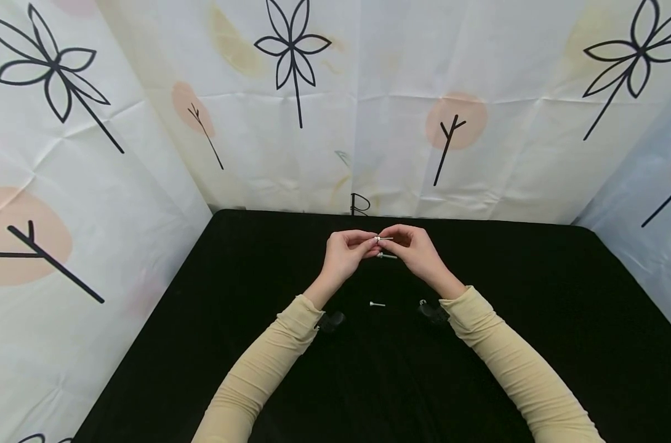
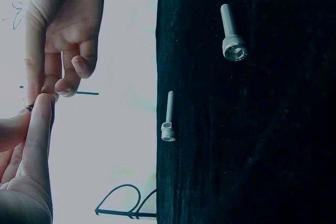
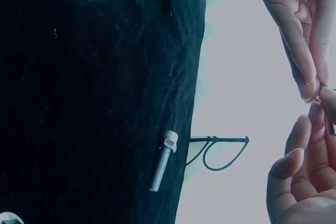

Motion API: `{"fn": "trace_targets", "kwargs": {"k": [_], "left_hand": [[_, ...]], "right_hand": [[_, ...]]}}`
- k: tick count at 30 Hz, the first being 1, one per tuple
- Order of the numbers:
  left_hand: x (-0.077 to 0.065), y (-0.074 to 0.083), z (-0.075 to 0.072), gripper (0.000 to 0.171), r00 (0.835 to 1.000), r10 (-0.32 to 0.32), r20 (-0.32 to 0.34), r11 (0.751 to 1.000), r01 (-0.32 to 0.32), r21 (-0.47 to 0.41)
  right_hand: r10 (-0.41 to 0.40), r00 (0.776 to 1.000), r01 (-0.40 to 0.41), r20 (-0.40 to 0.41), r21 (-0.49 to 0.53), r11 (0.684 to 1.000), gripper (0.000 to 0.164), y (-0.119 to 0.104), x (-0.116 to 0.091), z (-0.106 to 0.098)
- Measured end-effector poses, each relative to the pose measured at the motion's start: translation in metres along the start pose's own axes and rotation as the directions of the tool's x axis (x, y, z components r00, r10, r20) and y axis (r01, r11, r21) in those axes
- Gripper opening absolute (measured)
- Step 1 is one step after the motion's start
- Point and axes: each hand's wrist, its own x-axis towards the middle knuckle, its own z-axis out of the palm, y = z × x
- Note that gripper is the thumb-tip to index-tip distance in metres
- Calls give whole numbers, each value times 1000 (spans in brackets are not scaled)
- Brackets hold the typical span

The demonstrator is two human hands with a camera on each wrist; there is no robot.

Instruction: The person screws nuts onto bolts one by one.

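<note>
In the head view my left hand (image 1: 343, 253) and right hand (image 1: 415, 251) meet above the far part of the table. Between their fingertips is a small silver bolt (image 1: 386, 238), its shank pointing right. The left thumb and forefinger pinch its head end; the right thumb and fingers close on it from the other side. Fingers hide most of it, and I cannot tell whether a nut is there. Beneath the hands lies a second bolt (image 2: 168, 114) with a nut up against its head. A third, socket-head bolt (image 2: 232, 40) lies nearer me.
Black cloth (image 1: 258, 277) covers the table. A patterned white curtain (image 1: 391, 154) stands along its far edge and both sides. Dark wrist devices (image 1: 331, 322) hang under the sleeves, close to the nearer bolt.
</note>
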Motion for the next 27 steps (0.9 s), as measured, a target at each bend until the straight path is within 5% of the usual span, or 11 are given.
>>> {"fn": "trace_targets", "kwargs": {"k": [9,19,27], "left_hand": [[0,-1,0,17,999,32,-29,999,-32,1],[2,2,3,21,1000,12,-7,1000,-12,-25],[-8,20,4,21,1000,-18,11,1000,18,-24]], "right_hand": [[-23,1000,23,-2,51,998,23,6,3,1],[-15,1000,15,25,-7,1000,18,-2,1,-4],[1,1000,0,23,-18,1000,18,-3,0,-1]]}}
